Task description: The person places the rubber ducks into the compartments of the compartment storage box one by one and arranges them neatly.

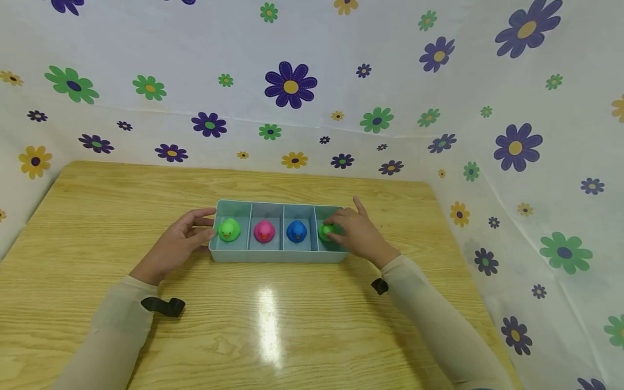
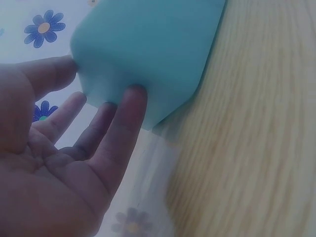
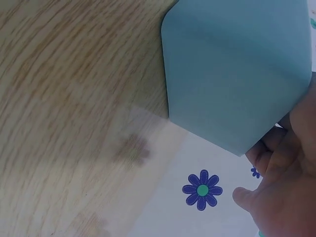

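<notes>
A light blue tray [image 1: 278, 257] with a row of compartments lies on the wooden table. From the left it holds a lime-green rubber duck [image 1: 229, 230], a pink rubber duck [image 1: 265, 232], a blue rubber duck [image 1: 297, 232] and another green rubber duck [image 1: 325, 233]. My left hand [image 1: 177, 241] touches the tray's left end with fairly straight fingers, as the left wrist view shows. My right hand [image 1: 359, 235] reaches over the right end and pinches the green duck in the last compartment between thumb and fingers. Those fingertips partly cover that duck.
A white cloth [image 1: 322, 59] printed with flowers hangs behind the table [image 1: 209, 325] and along its sides. Light glares on the tabletop in front of the tray. Each sleeve bears a dark strap [image 1: 163, 306] near the wrist.
</notes>
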